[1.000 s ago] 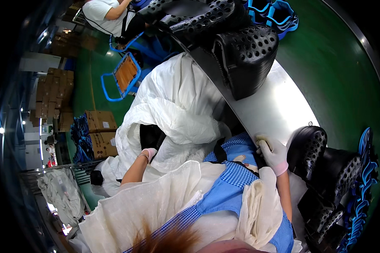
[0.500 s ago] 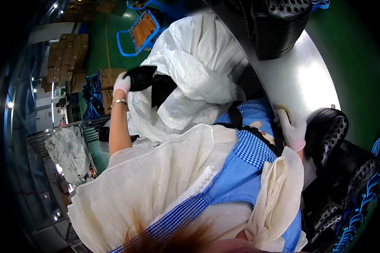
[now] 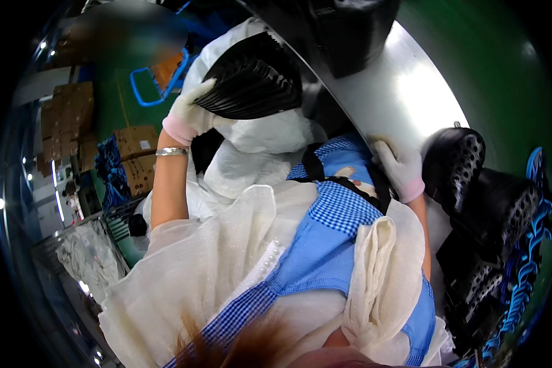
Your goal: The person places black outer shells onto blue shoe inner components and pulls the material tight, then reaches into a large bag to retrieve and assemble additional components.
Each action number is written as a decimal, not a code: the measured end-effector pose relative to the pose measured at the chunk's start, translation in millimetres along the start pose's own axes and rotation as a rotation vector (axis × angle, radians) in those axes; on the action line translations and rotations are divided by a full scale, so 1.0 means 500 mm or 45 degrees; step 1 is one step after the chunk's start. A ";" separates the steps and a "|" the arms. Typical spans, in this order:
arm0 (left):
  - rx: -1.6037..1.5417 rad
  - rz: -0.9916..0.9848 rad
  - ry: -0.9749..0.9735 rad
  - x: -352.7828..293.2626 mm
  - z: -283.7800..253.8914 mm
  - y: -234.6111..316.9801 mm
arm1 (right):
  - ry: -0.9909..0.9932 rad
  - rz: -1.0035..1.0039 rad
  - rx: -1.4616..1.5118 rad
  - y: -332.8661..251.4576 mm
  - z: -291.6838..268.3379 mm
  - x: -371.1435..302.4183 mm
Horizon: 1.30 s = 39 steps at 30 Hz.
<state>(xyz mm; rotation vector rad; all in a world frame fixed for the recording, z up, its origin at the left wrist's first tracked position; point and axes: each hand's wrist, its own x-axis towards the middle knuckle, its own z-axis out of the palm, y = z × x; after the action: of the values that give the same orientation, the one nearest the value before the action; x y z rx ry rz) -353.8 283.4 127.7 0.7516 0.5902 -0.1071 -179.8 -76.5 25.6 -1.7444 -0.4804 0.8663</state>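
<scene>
My left hand (image 3: 192, 109), in a white glove with a pink cuff, grips one end of a stack of thin, black, nested pieces (image 3: 254, 86). Their exact kind does not show. The stack is held over a big crumpled white plastic bag (image 3: 257, 144), close to the edge of a curved metal table (image 3: 405, 92). My right hand (image 3: 402, 168), gloved the same way, rests on that table's near edge with fingers stretched out and nothing in them. Right of it lie stacks of black parts with round holes (image 3: 457, 165).
More black parts (image 3: 356, 37) stand on the table's far end. Blue-framed chair (image 3: 162, 80) and cardboard boxes (image 3: 135, 153) are on the green floor at left. A metal rack with grey-white plastic (image 3: 89, 251) is at lower left; blue-black strips (image 3: 521, 288) lie at right.
My left hand has brought a black stack up out of the bag area and rightward toward the table. My right hand stays at the table edge. The whole view has shifted somewhat.
</scene>
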 end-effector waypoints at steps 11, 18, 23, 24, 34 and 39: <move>0.779 0.114 -0.207 0.148 0.093 -0.064 | 0.096 -0.525 0.067 -0.105 -0.006 -0.011; 0.849 0.061 0.008 0.181 0.207 -0.076 | 0.324 -0.406 0.010 -0.069 0.003 -0.018; 0.873 -0.004 -0.002 0.184 0.256 -0.076 | 0.443 -0.464 0.156 -0.055 0.001 -0.020; 0.889 0.078 -0.030 0.189 0.260 -0.080 | 0.471 -0.501 0.183 -0.058 0.001 -0.021; 1.336 0.113 -0.214 0.220 0.314 -0.073 | 0.321 -0.084 0.786 -0.072 -0.003 -0.036; 1.494 0.065 -0.216 0.229 0.301 -0.055 | 0.155 0.169 1.044 -0.101 -0.022 -0.049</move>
<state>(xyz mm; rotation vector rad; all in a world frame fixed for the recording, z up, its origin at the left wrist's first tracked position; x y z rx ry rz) -196.1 175.3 136.0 1.8689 0.3004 -0.4883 -182.8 -83.1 82.4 -1.0622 0.0856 0.8762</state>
